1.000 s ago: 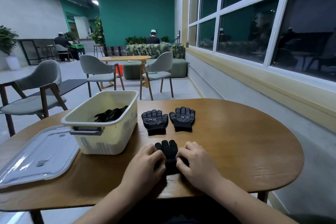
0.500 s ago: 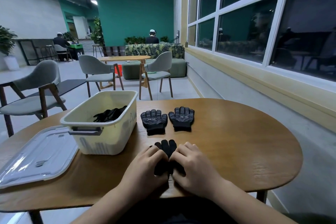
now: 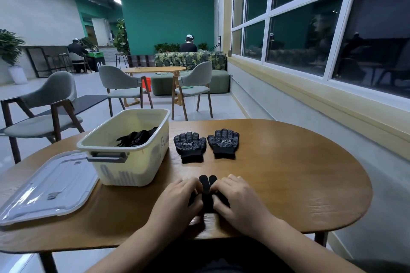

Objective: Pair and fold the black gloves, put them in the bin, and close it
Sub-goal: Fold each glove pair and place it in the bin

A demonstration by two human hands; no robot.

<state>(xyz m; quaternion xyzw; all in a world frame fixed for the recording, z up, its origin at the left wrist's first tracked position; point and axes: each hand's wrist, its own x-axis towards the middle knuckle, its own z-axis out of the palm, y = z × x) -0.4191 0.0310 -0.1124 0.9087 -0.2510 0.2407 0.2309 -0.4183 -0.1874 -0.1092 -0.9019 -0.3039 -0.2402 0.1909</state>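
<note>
A stacked black glove pair [image 3: 207, 186] lies near the table's front edge, only two fingertips and a narrow middle strip showing. My left hand [image 3: 177, 201] and my right hand [image 3: 239, 201] lie over its two sides, fingers bent and gripping the fabric. Two more black gloves, a left one [image 3: 189, 147] and a right one [image 3: 223, 143], lie flat side by side, palm-up, farther back. The cream bin [image 3: 133, 166] stands open to the left with folded black gloves [image 3: 137, 138] inside. Its clear lid [image 3: 48, 188] lies flat at the far left.
The round wooden table [image 3: 288, 184] has bare surface on its right half. Grey chairs [image 3: 44, 113] stand behind the table on the left, and a wall with windows runs along the right. People sit far in the background.
Both hands have closed in toward each other over the glove pair, which now shows as a narrower strip between them. Nothing else has moved.
</note>
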